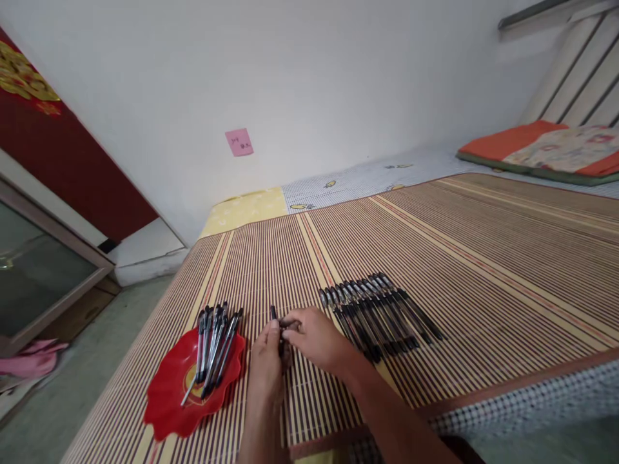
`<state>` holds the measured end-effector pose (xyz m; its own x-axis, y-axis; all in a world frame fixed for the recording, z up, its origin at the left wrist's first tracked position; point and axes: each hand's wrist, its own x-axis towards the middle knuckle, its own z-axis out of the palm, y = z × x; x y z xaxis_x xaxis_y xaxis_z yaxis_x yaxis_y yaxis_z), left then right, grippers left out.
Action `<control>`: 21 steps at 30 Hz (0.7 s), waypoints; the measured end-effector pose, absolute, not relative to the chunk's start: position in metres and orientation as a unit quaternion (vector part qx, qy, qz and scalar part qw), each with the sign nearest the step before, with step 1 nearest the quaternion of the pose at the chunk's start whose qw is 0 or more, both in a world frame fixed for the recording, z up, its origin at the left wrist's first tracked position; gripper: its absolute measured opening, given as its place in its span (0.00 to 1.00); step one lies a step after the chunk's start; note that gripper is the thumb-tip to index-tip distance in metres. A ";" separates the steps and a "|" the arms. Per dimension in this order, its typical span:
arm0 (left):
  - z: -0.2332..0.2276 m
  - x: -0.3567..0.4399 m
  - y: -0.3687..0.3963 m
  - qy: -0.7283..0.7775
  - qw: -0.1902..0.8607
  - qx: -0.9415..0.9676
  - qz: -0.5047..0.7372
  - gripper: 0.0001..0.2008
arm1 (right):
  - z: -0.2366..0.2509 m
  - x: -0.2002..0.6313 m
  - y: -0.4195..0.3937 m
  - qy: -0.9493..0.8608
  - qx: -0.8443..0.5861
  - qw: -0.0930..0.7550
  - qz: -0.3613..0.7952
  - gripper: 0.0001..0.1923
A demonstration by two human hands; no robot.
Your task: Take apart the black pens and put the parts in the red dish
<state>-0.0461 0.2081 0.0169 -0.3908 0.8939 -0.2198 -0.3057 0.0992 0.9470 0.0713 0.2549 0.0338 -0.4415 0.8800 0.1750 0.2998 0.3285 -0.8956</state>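
Note:
My left hand [267,351] is closed around a dark pen [273,312], whose black end points up and away from me. Against its side are the fingers of my right hand [312,335], bent and pinched around part of the same pen; the exact grip is partly hidden. To the right lies a row of black pens [382,319], side by side on the striped mat. On the left, several clear-barrelled pens with black caps [213,351] lie in a loose bunch on a red scalloped plate [167,393], beside a thin white stick-like piece [189,390].
A striped bamboo mat [483,270] covers the bed, its front edge close to my forearms. Behind it stands a white wall with a pink note [239,142]. Folded orange and floral bedding [541,148] lies at the back right. The floor shows at left.

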 end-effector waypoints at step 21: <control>0.015 -0.042 0.209 0.534 0.532 0.290 0.590 0.25 | 0.024 0.134 0.282 -0.760 -0.593 0.128 0.231 0.13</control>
